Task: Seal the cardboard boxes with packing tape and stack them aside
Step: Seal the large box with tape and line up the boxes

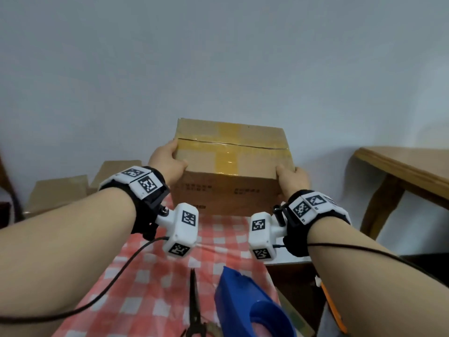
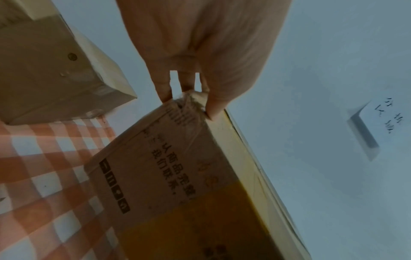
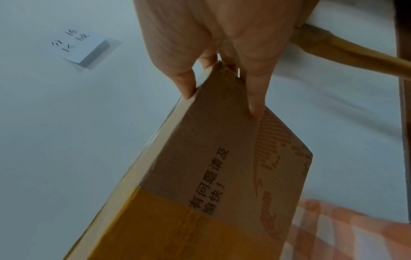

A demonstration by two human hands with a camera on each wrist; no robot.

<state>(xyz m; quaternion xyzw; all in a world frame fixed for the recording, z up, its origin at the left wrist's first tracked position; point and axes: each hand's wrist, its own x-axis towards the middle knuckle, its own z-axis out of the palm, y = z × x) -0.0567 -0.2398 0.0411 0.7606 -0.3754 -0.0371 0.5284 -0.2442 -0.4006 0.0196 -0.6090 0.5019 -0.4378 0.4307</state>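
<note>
- Pale blue-grey wall [image 1: 218,57] fills the background behind a table covered with a red-and-white checked cloth [image 1: 150,276].
- A taped cardboard box [image 1: 230,171] sits at the far end of the table, between both hands; yellow-brown packing tape [image 1: 227,156] crosses its top and runs down the front.
- The left hand [image 1: 167,164] grips the box's upper left corner, fingers [image 2: 164,88] curled over the edge.
- The right hand [image 1: 294,178] grips the upper right corner, its fingers [image 3: 255,98] wrapped around it.
- More cardboard boxes [image 1: 60,190] stand to the left.
- Nearer the person lie a blue tape dispenser [image 1: 250,305] and black pliers [image 1: 194,307].
- A wooden table [image 1: 401,171] stands at the right.
</note>
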